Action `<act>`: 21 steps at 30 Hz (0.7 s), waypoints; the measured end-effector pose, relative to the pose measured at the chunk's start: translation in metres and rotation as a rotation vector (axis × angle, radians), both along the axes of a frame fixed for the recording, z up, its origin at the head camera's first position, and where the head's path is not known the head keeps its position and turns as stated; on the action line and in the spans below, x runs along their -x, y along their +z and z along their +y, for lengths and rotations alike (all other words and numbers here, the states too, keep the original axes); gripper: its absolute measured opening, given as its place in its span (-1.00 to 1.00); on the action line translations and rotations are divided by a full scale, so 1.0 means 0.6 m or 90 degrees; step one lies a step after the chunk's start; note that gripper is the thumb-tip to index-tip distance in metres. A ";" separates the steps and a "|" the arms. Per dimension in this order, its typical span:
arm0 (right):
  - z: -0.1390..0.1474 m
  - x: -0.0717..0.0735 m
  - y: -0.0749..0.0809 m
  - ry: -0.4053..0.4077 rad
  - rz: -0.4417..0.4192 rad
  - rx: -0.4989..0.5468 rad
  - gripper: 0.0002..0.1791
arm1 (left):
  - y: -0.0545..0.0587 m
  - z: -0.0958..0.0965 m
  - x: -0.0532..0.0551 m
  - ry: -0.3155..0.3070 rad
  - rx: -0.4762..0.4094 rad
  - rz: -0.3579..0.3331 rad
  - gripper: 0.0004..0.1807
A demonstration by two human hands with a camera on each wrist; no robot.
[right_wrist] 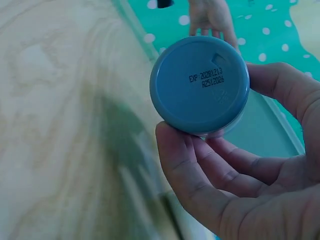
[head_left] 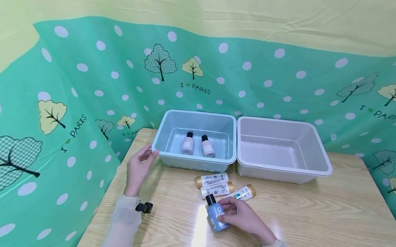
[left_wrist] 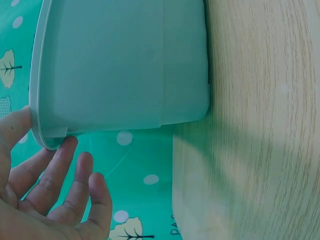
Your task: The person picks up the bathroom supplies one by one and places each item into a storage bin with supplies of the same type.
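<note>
My right hand holds a small blue bottle with a black cap, tilted above the table; its round base with a printed date faces the right wrist camera. Thumb and fingers grip the bottle from its sides. At the front left corner of the light blue bin, my left hand pinches the rim between thumb and fingers, the other fingers spread loosely. Inside that bin lie two pale pink bottles, one on the left and one on the right, both black-capped.
Three white tubes with gold caps lie before the bins: an upper one, a lower one and one by the right hand. A pale grey bin stands right of the blue one. Behind the wooden table hangs a patterned green cloth.
</note>
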State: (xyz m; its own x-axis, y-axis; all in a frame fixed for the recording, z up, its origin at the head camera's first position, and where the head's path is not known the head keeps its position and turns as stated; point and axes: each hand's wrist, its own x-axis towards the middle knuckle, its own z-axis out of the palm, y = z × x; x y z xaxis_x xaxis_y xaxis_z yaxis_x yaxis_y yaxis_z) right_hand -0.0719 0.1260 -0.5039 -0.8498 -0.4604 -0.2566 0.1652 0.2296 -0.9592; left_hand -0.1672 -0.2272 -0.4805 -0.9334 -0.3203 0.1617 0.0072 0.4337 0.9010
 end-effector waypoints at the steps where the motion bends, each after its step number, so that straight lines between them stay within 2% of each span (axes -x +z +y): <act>1: 0.001 0.001 0.008 -0.001 0.004 0.002 -0.42 | 0.000 0.000 0.000 0.000 0.000 0.000 -0.34; 4: 0.002 0.005 0.023 -0.002 0.017 0.014 -0.42 | 0.000 0.001 0.000 0.000 0.002 0.002 -0.35; 12: 0.011 0.023 0.028 -0.008 0.010 0.059 -0.40 | 0.000 0.001 -0.001 -0.001 -0.005 0.012 -0.46; 21: 0.016 0.046 0.074 -0.006 0.046 0.103 -0.40 | 0.001 0.000 -0.001 -0.006 0.000 0.014 -0.47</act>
State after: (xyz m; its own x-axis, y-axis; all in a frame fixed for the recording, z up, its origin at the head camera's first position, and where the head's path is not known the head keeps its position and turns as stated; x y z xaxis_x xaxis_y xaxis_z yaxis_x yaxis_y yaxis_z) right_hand -0.0994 0.1358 -0.4595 -0.8677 -0.4830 -0.1172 0.0953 0.0696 -0.9930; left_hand -0.1666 -0.2274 -0.4798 -0.9329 -0.3112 0.1815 0.0307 0.4331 0.9008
